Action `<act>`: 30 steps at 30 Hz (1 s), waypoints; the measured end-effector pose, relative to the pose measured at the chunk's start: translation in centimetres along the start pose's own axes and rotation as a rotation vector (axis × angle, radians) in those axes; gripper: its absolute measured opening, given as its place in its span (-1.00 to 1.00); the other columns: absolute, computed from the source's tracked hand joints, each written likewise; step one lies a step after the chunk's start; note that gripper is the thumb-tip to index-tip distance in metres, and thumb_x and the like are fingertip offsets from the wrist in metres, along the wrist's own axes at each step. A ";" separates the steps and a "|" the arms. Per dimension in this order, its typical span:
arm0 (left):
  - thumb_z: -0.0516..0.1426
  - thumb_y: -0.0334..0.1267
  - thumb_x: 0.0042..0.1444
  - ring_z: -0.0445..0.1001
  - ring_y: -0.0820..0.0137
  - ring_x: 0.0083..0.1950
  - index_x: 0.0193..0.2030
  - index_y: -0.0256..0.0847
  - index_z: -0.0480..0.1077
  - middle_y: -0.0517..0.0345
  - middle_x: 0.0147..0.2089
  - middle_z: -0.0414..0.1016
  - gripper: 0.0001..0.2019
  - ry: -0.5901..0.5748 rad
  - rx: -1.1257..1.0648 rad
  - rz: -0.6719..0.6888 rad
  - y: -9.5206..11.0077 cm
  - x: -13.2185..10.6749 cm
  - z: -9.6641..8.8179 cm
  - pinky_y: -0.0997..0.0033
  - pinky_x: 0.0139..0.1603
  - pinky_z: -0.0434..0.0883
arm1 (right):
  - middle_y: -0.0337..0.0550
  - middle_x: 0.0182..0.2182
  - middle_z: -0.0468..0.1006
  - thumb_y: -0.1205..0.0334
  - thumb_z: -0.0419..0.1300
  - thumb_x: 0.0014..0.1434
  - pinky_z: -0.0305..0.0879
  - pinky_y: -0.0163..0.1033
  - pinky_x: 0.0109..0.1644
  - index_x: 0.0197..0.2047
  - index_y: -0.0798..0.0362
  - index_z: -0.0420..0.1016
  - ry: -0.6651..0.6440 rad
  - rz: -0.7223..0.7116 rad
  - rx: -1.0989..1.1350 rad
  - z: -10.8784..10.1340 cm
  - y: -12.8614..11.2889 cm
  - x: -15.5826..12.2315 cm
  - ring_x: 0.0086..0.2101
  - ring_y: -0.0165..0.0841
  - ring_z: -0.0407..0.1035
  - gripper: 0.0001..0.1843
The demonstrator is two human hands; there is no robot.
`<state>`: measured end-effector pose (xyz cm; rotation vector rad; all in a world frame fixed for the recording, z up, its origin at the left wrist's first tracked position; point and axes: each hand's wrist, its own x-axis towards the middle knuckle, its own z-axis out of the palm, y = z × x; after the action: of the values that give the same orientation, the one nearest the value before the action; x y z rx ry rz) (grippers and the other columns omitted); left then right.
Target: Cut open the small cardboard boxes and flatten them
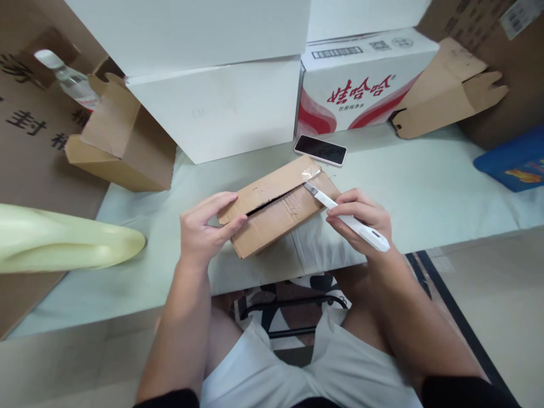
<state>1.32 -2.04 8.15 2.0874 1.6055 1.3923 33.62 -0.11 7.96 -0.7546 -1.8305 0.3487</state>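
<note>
A small brown cardboard box (276, 218) lies slantwise on the cloth in front of me, with a dark slit open along most of its top seam. My left hand (208, 226) grips its left end, thumb on top by the seam. Between the fingers of my right hand (361, 218) is a white utility knife (355, 222). Its blade touches the seam near the right end, where shiny clear tape (312, 171) still covers the cardboard. What the box contains is hidden.
Behind the box lies a phone (321, 150), before a white-and-red carton (361, 85) and white boxes (221, 107). Open cardboard boxes stand left (127, 141) and right (446, 96). A pale yellow object (68, 238) juts in from the left; a blue one (516, 161) sits far right.
</note>
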 end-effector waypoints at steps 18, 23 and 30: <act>0.32 0.28 0.11 0.71 0.13 -0.04 -0.10 -0.19 0.68 -0.07 -0.04 0.74 -0.47 -0.015 -0.038 -0.079 -0.1 0.0 -0.3 0.13 0.04 0.69 | -0.08 0.03 0.74 0.15 0.29 0.30 0.65 0.06 0.06 0.04 -0.13 0.70 0.191 0.123 0.028 1.4 1.4 -1.6 -0.01 -0.11 0.68 -0.73; 0.30 0.24 0.17 0.72 0.16 -0.07 -0.13 -0.10 0.68 0.01 -0.07 0.74 -0.56 -0.003 -0.054 -0.126 -0.6 0.0 -1.3 0.18 0.00 0.69 | -0.09 0.07 0.71 0.11 0.22 0.35 0.59 -0.21 -0.37 0.01 -0.12 0.65 0.471 0.424 0.203 1.7 2.7 -2.0 -0.40 -0.36 0.65 -0.76; 0.31 0.34 0.08 0.65 0.26 -0.28 -0.31 -0.18 0.63 0.09 -0.33 0.67 -0.46 0.243 -0.182 -0.265 -1.0 -0.1 -0.3 0.28 -0.27 0.58 | -0.11 -0.09 0.73 0.33 0.22 0.09 0.47 0.13 0.22 -0.26 -0.03 0.60 0.485 0.341 -0.019 1.5 2.8 -1.5 0.03 -0.15 0.61 -0.84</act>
<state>0.48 -1.80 7.66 1.5897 1.6936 1.6721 33.55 1.21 4.71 -1.0654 -1.2524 0.3318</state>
